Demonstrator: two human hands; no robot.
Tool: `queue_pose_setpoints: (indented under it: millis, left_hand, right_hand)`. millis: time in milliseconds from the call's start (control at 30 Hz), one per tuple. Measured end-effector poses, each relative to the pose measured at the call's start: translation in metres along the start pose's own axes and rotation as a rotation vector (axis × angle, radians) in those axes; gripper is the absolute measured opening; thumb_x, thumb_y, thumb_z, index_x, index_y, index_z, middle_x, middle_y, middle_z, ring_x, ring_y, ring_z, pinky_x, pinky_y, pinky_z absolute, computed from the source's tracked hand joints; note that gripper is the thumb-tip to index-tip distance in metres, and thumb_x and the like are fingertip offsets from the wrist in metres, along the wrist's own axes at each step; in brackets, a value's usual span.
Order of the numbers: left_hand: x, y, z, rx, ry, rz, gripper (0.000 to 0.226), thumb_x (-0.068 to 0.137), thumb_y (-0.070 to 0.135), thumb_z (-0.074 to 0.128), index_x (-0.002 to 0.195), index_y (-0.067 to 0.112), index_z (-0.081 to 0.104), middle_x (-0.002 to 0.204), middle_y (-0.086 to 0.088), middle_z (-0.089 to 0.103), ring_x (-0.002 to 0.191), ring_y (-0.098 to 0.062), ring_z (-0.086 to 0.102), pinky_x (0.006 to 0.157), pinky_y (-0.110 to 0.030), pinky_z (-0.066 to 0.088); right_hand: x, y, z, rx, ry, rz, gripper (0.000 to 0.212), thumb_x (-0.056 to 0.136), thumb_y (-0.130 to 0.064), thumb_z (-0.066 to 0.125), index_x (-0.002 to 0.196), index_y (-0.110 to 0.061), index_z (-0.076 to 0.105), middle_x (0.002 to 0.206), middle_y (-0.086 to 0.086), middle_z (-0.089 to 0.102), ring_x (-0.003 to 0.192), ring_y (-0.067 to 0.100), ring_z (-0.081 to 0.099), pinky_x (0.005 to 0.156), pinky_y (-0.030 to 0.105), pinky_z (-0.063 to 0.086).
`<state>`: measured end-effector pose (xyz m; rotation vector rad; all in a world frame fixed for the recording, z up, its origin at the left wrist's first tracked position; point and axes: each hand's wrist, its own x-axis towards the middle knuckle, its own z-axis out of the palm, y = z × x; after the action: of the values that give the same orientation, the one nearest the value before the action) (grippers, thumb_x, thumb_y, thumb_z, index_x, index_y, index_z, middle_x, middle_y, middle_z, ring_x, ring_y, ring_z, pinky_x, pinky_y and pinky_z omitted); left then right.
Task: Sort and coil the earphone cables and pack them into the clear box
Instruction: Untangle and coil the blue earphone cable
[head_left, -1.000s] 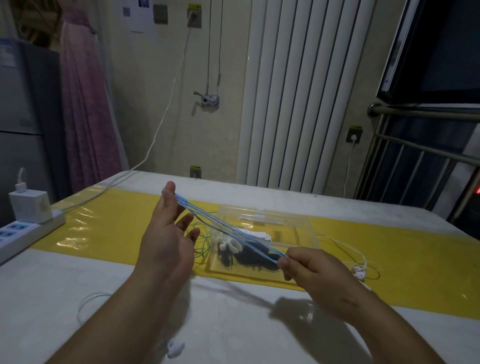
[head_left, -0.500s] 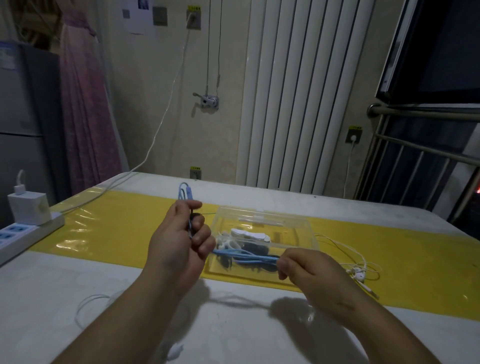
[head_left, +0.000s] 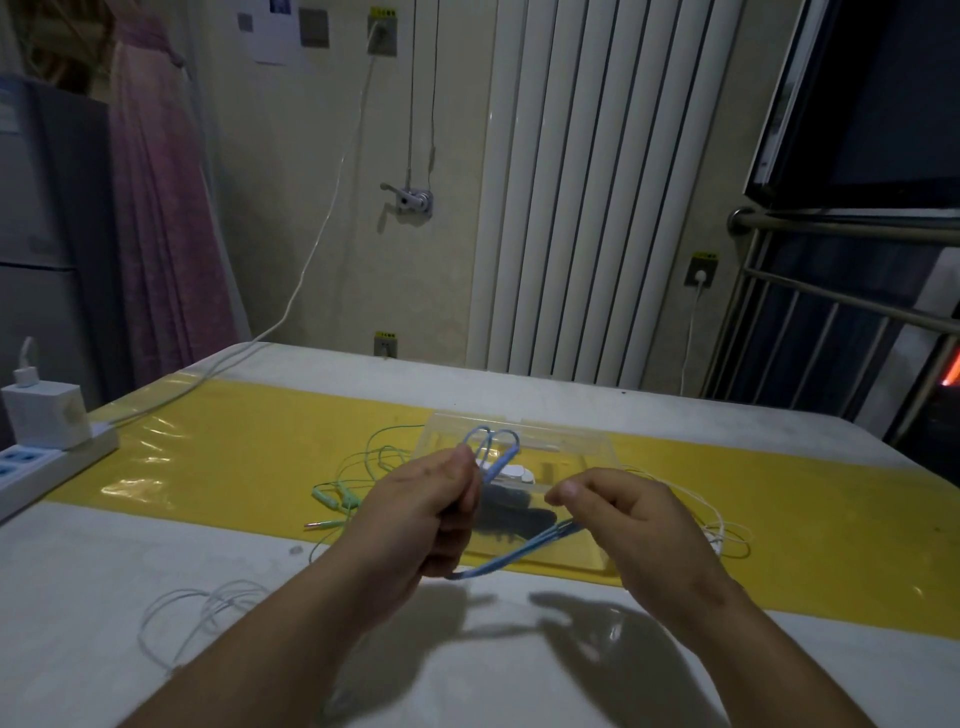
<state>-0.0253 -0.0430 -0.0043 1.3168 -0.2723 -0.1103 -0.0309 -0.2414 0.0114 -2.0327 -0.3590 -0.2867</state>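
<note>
My left hand (head_left: 423, 512) grips a folded blue earphone cable (head_left: 511, 555); its loops stick up above my fist in front of the clear box (head_left: 587, 452). My right hand (head_left: 631, 514) pinches the same blue cable lower down, and the strands run slack between both hands. Inside the box lie a black coil and a white piece. A green earphone cable (head_left: 363, 467) lies loose on the yellow mat, left of the box. One white earphone cable (head_left: 719, 525) lies right of the box, another white cable (head_left: 202, 613) on the table at the lower left.
A yellow mat (head_left: 805, 509) runs across the white table (head_left: 104, 597). A power strip (head_left: 31, 467) with a white charger (head_left: 44, 410) sits at the left edge, and its cord runs up to a wall socket. A radiator and a metal rail stand behind the table.
My left hand closed on the cable, then came right and down toward my right hand. The blue strands went from taut to slack, and loops now stick up above my left fist.
</note>
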Motion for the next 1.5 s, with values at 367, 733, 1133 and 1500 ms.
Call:
queue_pose_setpoints:
  millis: [367,733,1133,1500]
  left_hand:
    - [-0.006,-0.002,0.007,0.168,-0.184,-0.111,0.036,0.085,0.042,0.050,0.055,0.022,0.042,0.053,0.004,0.026,0.045,-0.009,0.014,0.044,-0.015,0.014]
    - [-0.009,-0.002,0.010,0.213,-0.242,-0.162,0.040,0.089,0.039,0.051,0.051,0.024,0.048,0.054,0.003,0.026,0.047,-0.010,0.013,0.043,-0.018,0.013]
    - [-0.005,-0.002,0.008,0.180,-0.258,-0.117,0.022,0.085,0.026,0.063,0.067,0.020,0.053,0.056,0.002,0.034,0.045,-0.011,0.025,0.044,-0.019,0.023]
    - [0.002,-0.004,0.003,-0.004,-0.065,0.065,0.014,0.072,0.010,0.067,0.085,0.007,0.062,0.066,-0.012,0.047,0.050,-0.022,0.049,0.047,-0.030,0.047]
  right_hand:
    - [-0.005,-0.005,0.007,0.298,-0.219,0.060,0.037,0.073,-0.022,0.067,0.110,-0.024,0.063,0.051,-0.009,0.047,0.042,0.002,0.039,0.042,0.017,0.033]
    - [-0.007,-0.010,0.008,0.306,-0.236,0.085,0.025,0.093,0.007,0.050,0.108,-0.005,0.065,0.045,-0.011,0.057,0.040,-0.004,0.051,0.046,0.006,0.038]
    - [-0.003,-0.009,0.010,0.429,-0.138,0.216,0.020,0.098,-0.003,0.040,0.083,-0.006,0.053,0.045,-0.005,0.030,0.041,0.011,0.020,0.042,0.026,0.013]
    - [-0.003,-0.003,0.006,0.666,-0.134,0.277,0.033,0.085,-0.041,0.060,0.078,-0.013,0.043,0.054,-0.002,0.020,0.048,0.012,0.013,0.049,0.031,0.009]
